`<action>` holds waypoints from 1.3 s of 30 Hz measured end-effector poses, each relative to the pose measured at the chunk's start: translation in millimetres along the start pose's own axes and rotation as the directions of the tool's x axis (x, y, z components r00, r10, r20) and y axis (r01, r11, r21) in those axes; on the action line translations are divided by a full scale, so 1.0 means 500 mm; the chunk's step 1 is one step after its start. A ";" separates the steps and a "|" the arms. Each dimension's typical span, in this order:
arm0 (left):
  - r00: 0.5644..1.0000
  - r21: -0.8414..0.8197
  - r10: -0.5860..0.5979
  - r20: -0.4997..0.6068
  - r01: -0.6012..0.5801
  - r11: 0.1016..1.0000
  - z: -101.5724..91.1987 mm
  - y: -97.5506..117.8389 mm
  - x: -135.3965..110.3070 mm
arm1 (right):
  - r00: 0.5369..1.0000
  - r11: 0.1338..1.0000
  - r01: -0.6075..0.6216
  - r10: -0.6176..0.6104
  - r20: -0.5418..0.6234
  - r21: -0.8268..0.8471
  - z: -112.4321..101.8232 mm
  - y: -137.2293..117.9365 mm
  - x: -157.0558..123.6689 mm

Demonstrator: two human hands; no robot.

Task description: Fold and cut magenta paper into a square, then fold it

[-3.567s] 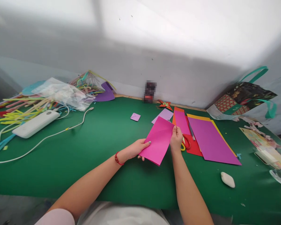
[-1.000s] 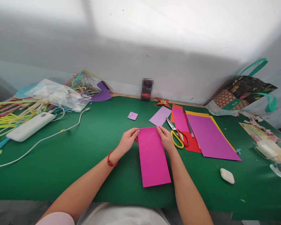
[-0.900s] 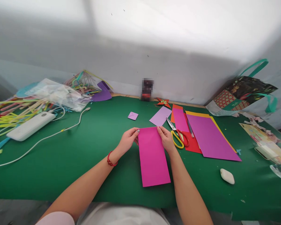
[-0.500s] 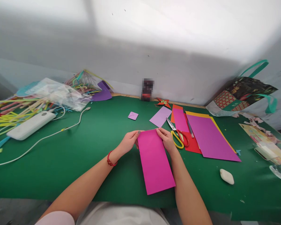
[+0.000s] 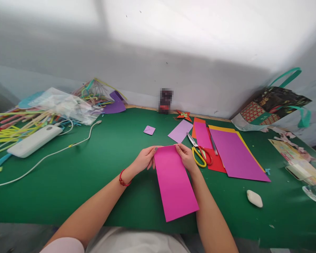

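Observation:
A long magenta paper sheet [image 5: 175, 182] lies lengthwise on the green table mat [image 5: 100, 165], its near end lifted toward me. My left hand [image 5: 144, 159] pinches the sheet's far left corner, thumb on top. My right hand [image 5: 186, 157] pinches the far right corner. Yellow-and-red-handled scissors [image 5: 200, 153] lie just right of my right hand.
A stack of purple, yellow, red and pink sheets [image 5: 234, 151] lies at right, a lilac sheet [image 5: 180, 130] and a small folded lilac square [image 5: 149, 130] beyond. A white eraser [image 5: 254, 198] sits near right. A power bank [image 5: 33, 140] with cable and straws are at left, a gift bag [image 5: 274, 107] at far right.
The magenta sheet was held tilted in the air, then laid lengthwise on the mat. In the last half second its near end has come up and toward me.

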State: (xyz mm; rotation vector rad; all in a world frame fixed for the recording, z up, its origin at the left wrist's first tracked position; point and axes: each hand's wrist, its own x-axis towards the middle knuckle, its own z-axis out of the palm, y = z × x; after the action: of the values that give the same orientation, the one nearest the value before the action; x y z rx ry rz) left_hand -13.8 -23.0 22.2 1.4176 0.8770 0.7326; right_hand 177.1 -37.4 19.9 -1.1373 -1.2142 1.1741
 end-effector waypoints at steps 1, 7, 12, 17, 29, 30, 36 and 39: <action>1.000 0.004 0.001 -0.006 -0.001 1.000 -0.001 -0.001 0.001 | 1.000 1.000 0.004 -0.004 0.002 -0.004 0.000 0.001 0.000; 0.999 0.009 -0.028 -0.018 0.028 1.000 0.000 0.000 0.000 | 0.999 0.998 0.038 -0.039 -0.015 -0.045 0.002 0.002 0.000; 0.998 0.030 -0.057 -0.012 0.057 0.998 0.004 -0.008 0.002 | 0.995 0.996 0.063 -0.068 -0.078 -0.057 0.005 0.003 0.002; 0.998 0.035 -0.052 -0.020 0.053 0.998 0.004 -0.009 0.002 | 0.993 0.994 0.080 -0.086 -0.086 -0.069 0.008 0.000 0.001; 0.995 0.076 -0.056 0.085 0.050 0.996 0.007 -0.014 0.003 | 0.980 0.989 0.112 -0.126 -0.155 -0.094 0.009 -0.007 -0.001; 0.994 0.074 -0.057 0.094 0.050 0.996 0.008 -0.013 0.002 | 0.978 0.989 0.113 -0.127 -0.164 -0.092 0.009 -0.008 -0.001; 0.977 0.094 -0.107 0.183 0.091 0.991 0.019 -0.015 -0.003 | 0.955 0.982 0.124 -0.157 -0.253 -0.139 -0.001 -0.009 0.002; 0.981 0.109 -0.112 0.158 0.095 0.989 0.021 -0.017 -0.003 | 0.957 0.981 0.124 -0.158 -0.245 -0.148 -0.001 -0.008 0.001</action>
State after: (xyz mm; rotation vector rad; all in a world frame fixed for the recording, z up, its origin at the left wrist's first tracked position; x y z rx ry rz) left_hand -6.4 -30.1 13.2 1.4866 0.8615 0.4910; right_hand 177.8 -37.0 23.8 -1.2361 -1.1639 0.8207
